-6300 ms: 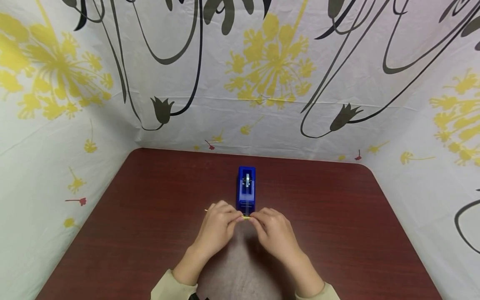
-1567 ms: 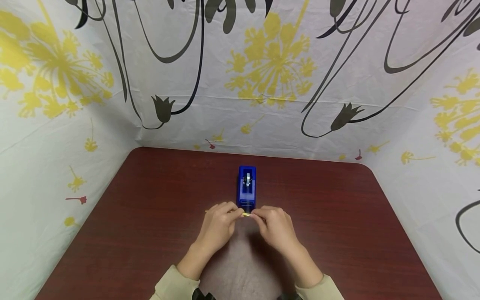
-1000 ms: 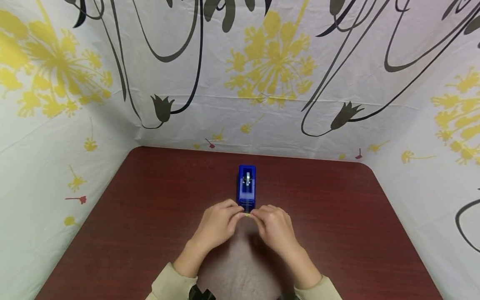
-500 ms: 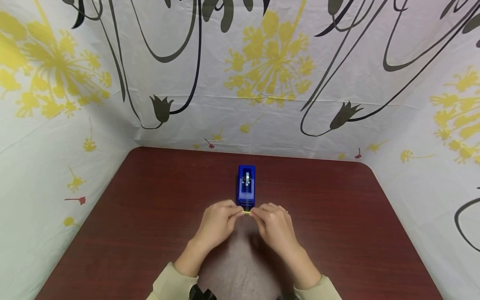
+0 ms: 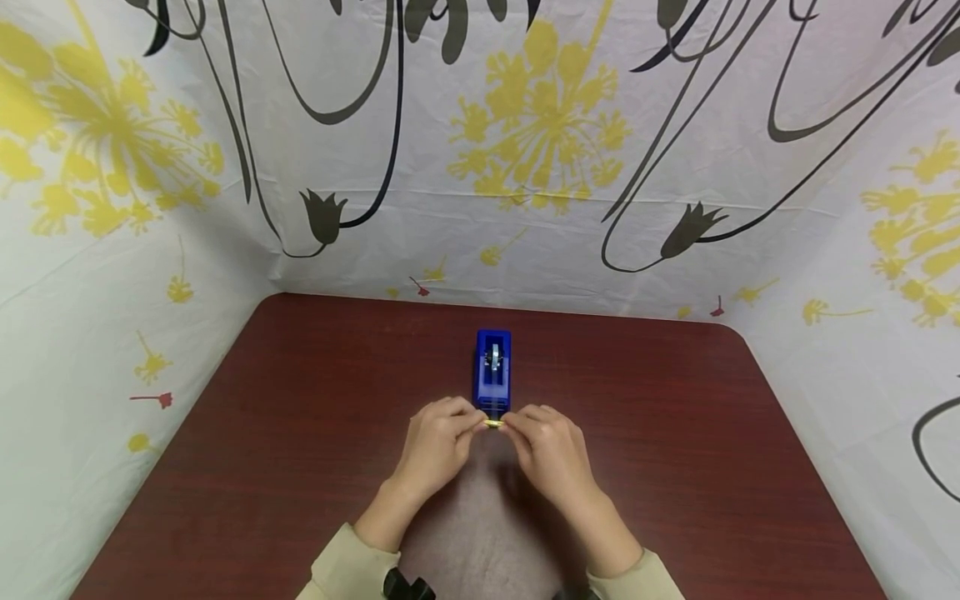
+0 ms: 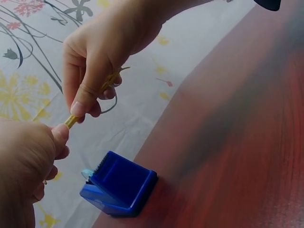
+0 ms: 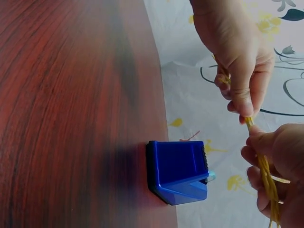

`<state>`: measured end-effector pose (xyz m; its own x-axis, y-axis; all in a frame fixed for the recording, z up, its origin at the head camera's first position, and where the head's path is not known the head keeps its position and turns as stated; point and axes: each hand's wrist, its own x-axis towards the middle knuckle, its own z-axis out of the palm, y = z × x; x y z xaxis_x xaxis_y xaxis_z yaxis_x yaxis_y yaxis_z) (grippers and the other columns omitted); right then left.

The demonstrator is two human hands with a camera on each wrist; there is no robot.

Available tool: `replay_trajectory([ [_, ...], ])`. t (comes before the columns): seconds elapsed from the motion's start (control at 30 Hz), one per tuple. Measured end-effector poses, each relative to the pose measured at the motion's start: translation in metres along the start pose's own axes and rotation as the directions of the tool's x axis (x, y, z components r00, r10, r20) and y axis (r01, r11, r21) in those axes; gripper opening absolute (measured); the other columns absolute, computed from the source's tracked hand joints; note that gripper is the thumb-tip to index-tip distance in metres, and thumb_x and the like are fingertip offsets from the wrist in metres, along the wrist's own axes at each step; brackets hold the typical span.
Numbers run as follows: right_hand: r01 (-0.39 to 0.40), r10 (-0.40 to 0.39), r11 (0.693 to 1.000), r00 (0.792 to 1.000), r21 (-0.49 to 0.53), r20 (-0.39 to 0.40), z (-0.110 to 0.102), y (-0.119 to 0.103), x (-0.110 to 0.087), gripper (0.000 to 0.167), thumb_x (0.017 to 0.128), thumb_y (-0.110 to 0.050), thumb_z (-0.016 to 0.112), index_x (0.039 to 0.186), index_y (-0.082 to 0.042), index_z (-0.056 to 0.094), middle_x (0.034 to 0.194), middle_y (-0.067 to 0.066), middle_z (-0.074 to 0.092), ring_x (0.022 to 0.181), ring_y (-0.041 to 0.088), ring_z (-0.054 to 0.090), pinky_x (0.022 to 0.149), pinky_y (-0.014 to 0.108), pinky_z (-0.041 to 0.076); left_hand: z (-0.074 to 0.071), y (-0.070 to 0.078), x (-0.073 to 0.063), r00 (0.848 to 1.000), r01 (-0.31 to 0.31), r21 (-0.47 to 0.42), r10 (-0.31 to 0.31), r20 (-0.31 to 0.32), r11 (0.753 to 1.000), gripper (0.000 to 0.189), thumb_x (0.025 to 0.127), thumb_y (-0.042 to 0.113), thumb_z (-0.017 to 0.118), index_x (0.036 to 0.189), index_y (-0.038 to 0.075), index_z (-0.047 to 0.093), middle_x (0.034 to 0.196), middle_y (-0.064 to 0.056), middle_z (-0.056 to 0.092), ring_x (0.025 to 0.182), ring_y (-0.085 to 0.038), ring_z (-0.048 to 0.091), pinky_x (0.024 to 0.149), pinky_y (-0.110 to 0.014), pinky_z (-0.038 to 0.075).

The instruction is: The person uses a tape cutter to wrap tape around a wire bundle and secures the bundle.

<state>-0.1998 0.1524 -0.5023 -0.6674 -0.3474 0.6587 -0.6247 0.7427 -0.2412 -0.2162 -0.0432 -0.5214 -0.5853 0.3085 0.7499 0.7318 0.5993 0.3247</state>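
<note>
A bundle of thin yellow strands (image 5: 492,423) is stretched between the two hands, which nearly meet. My left hand (image 5: 437,442) pinches one side of it between thumb and fingers. On the other side, my right hand (image 5: 552,450) pinches it too, and several strands run back through that palm, as the right wrist view shows. Between the fingertips there is a short pale, shiny stretch; what covers it is unclear. Just beyond the hands stands a blue tape dispenser (image 7: 178,161), its toothed cutter facing them and a roll of clear tape inside. Neither hand visibly grips it.
The dark red-brown table (image 5: 315,375) has rounded far corners. White cloth (image 5: 360,158) with yellow and grey flowers hangs behind it and along both sides. Black wrist gear (image 5: 407,586) shows at the left sleeve.
Both hands have shifted slightly toward the dispenser and keep pinching the strands. The strand end that stuck out past the left hand 1.6 s ago is no longer visible in the head view.
</note>
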Motion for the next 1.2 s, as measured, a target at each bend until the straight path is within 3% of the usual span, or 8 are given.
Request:
replay_trajectory([
  [0.13,-0.037,0.037,0.999,0.998,0.011,0.057,-0.001,-0.002,0.001,0.011,0.082,-0.012,0.085,0.092,-0.012,0.08,0.082,-0.004,0.071,0.066,0.01,0.064,0.055,0.029,0.052,0.003,-0.002,-0.002,1.0,-0.02,0.004,0.02,-0.014,1.0,0.008,0.081,0.011,0.084,0.087,0.007,0.082,0.079,0.002,0.069,0.067,-0.015,0.063,0.061,-0.03,0.051],
  [0.4,-0.064,0.067,0.998,0.986,-0.026,0.155,-0.003,-0.004,0.001,0.006,0.088,-0.014,0.08,0.093,-0.015,0.08,0.082,-0.007,0.07,0.064,0.008,0.062,0.055,0.03,0.051,0.006,-0.003,-0.006,1.0,0.003,-0.009,-0.003,-0.001,1.0,0.006,0.083,0.011,0.082,0.089,0.008,0.083,0.08,0.002,0.07,0.069,-0.014,0.063,0.061,-0.03,0.051],
  [0.67,-0.066,0.074,0.996,0.985,-0.058,0.158,-0.001,-0.003,0.002,0.005,0.086,-0.011,0.081,0.086,-0.015,0.078,0.073,-0.008,0.065,0.058,0.01,0.058,0.054,0.03,0.046,0.008,-0.004,-0.008,1.0,-0.012,-0.002,0.012,-0.012,1.0,0.008,0.082,0.013,0.084,0.089,0.01,0.082,0.081,0.003,0.07,0.07,-0.014,0.063,0.063,-0.029,0.052],
  [0.87,-0.056,0.063,0.996,0.99,-0.065,0.123,0.001,-0.002,0.0,0.006,0.084,-0.011,0.083,0.087,-0.014,0.079,0.074,-0.007,0.067,0.061,0.011,0.06,0.056,0.028,0.039,0.002,-0.002,-0.006,0.993,0.055,-0.012,-0.053,0.106,0.998,0.006,0.087,0.017,0.08,0.092,0.014,0.079,0.085,0.006,0.07,0.075,-0.011,0.062,0.067,-0.029,0.052],
  [1.2,-0.008,0.012,0.998,0.999,-0.067,0.049,0.004,0.0,-0.003,0.003,0.084,-0.013,0.082,0.085,-0.012,0.079,0.075,-0.005,0.068,0.063,0.013,0.063,0.057,0.029,0.038,-0.004,0.0,0.0,0.941,0.161,0.055,-0.17,0.294,0.985,0.016,0.1,0.022,0.065,0.099,0.015,0.079,0.087,0.006,0.072,0.078,-0.013,0.062,0.071,-0.034,0.051],
])
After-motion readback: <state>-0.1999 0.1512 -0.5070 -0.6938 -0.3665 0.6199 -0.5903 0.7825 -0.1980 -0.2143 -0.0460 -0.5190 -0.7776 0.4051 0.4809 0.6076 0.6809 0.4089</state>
